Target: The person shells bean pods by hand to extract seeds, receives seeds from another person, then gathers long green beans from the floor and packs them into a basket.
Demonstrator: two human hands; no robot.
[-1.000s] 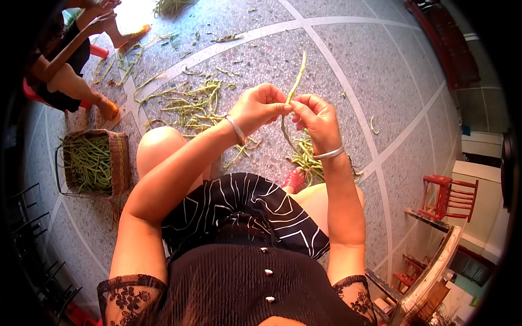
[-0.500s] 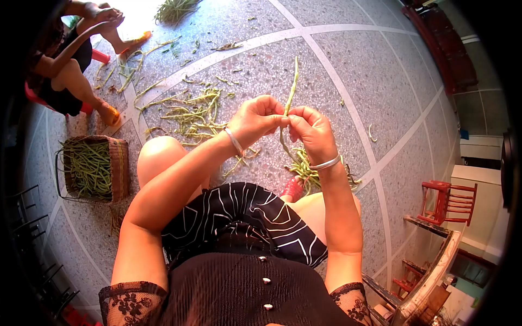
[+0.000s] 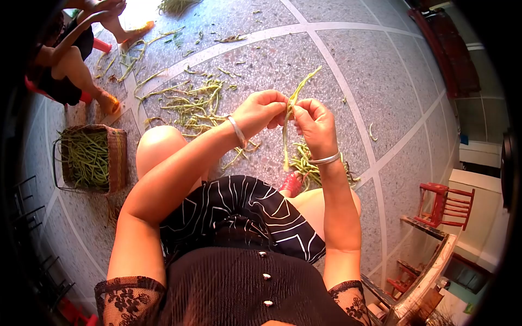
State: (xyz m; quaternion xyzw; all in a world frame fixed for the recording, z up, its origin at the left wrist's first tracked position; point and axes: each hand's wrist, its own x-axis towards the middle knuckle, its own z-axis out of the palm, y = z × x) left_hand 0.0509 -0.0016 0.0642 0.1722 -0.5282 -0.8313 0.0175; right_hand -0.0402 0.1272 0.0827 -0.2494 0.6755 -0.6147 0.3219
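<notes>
Bean pod (image 3: 294, 98), pinched by left hand (image 3: 261, 113) and right hand (image 3: 316, 127), could snap between them if bent too sharply.

The grey speckled flr (image 3: 399, 81) is crossed by pale bands (image 3: 343, 87), and at far R a red wooden chair (image 3: 446, 205) is seen nr a white cabinet (image 3: 474, 209), w/ a 2nd red chair (image 3: 401, 282) partly hidden nr a worn wooden frame (image 3: 427, 282) lower down. At top R some dark red furniture (image 3: 448, 51) is cut off by the lens edge; at L, thin black metal bars (image 3: 30, 210) are half lost in shadow, w/ a red plastic item (image 3: 76, 316) glimpsed below. At top L a seated co-worker (image 3: 79, 73) is shown only in pt, on a red stool (image 3: 101, 45), w/ orange footwear (image 3: 112, 103) worn
</notes>
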